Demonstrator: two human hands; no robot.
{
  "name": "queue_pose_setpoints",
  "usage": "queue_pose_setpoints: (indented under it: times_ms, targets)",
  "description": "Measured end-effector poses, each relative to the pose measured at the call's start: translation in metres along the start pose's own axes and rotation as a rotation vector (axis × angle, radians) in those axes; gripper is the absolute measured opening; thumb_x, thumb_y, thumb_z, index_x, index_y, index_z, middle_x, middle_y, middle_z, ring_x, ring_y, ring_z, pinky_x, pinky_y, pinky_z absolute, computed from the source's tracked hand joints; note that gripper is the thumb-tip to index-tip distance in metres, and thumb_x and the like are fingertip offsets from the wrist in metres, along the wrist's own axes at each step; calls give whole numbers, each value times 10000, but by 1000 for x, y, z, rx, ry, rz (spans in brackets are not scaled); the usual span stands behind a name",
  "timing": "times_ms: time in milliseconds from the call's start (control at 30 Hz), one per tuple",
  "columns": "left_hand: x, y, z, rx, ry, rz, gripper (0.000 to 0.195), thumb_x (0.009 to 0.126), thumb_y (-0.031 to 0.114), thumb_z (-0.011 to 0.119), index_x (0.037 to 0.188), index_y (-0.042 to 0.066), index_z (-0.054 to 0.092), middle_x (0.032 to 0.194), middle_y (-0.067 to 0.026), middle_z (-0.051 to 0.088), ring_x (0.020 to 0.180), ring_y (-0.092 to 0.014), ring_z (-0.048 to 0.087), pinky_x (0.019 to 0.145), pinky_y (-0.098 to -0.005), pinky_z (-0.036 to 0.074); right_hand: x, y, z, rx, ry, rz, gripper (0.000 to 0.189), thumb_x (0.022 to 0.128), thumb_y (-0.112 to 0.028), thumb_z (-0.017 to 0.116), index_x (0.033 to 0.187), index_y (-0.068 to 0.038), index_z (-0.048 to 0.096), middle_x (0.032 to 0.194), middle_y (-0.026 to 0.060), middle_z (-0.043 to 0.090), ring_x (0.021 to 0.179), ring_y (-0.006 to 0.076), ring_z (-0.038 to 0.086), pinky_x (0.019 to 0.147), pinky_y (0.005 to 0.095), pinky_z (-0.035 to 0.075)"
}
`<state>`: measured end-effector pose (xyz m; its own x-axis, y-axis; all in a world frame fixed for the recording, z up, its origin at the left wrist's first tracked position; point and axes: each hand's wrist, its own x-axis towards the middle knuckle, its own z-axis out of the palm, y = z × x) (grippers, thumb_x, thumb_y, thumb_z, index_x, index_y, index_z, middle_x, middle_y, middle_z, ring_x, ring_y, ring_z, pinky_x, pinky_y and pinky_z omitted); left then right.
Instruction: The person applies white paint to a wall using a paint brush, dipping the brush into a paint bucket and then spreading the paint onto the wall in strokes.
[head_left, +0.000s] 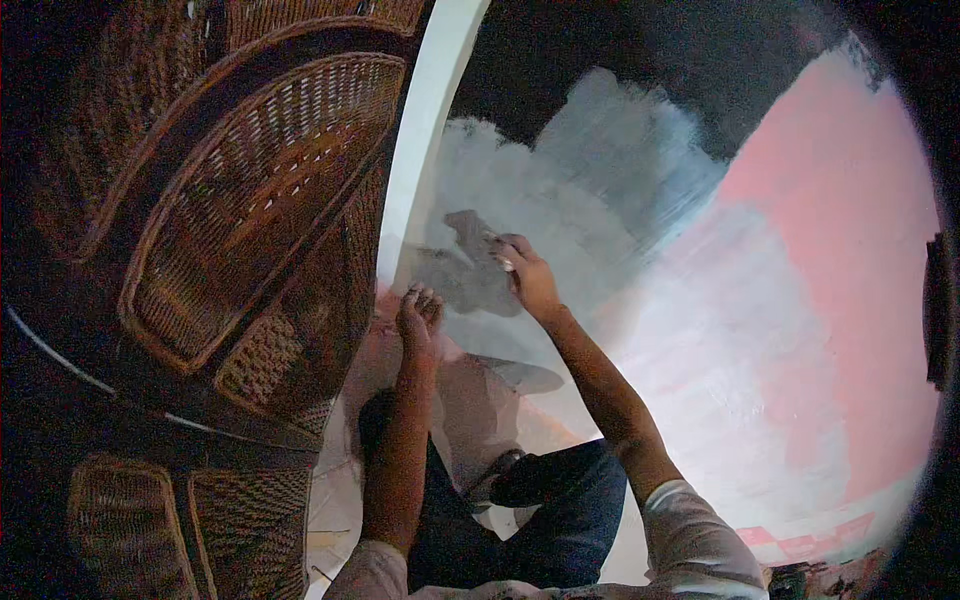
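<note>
My right hand (529, 277) is raised against a painted wall (720, 322), its fingers pinched around a small painting tool (508, 264). The tool is mostly hidden by the fingers, so its exact kind is unclear. Whitish smears show at the fingertips. Lower and to the left, my left hand (420, 315) is held near the foot of a white upright trim (420, 142). Its fingers are curled, and I cannot see whether anything is in them. Brushed pale paint (517, 180) spreads around both hands, ending in ragged strokes against a dark area (517, 67). Hand shadows fall across it.
Dark brown woven wicker panels (270, 210) stand close along the left, past the trim. Pink paint (840, 225) covers the wall's right side, partly overlaid with white. My bent legs in dark trousers (525, 532) are below, above a light floor (334, 495).
</note>
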<state>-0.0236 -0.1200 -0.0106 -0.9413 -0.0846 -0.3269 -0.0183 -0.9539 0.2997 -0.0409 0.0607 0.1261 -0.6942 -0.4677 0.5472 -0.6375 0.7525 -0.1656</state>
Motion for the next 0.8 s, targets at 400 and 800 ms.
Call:
queue_pose_setpoints:
  times_ms: [400, 800]
  targets:
    - [-7, -32, -48, 153, -259, 37, 394, 1005, 291, 492, 1304, 35, 466, 1224, -130, 535, 1092, -262, 566, 987, -382, 445, -330, -14, -210, 501, 1303, 844, 270, 897, -58, 649, 1096, 122, 615, 1047, 163, 646, 947, 236, 649, 883, 323, 541]
    - [-106, -145, -66, 920, -502, -254, 445, 980, 358, 485, 1309, 60, 512, 1228, -111, 574, 1112, -271, 569, 992, -409, 424, -759, -226, -140, 804, 1943, 1239, 200, 986, -119, 525, 1104, 32, 584, 978, 83, 631, 895, 126, 616, 779, 220, 532]
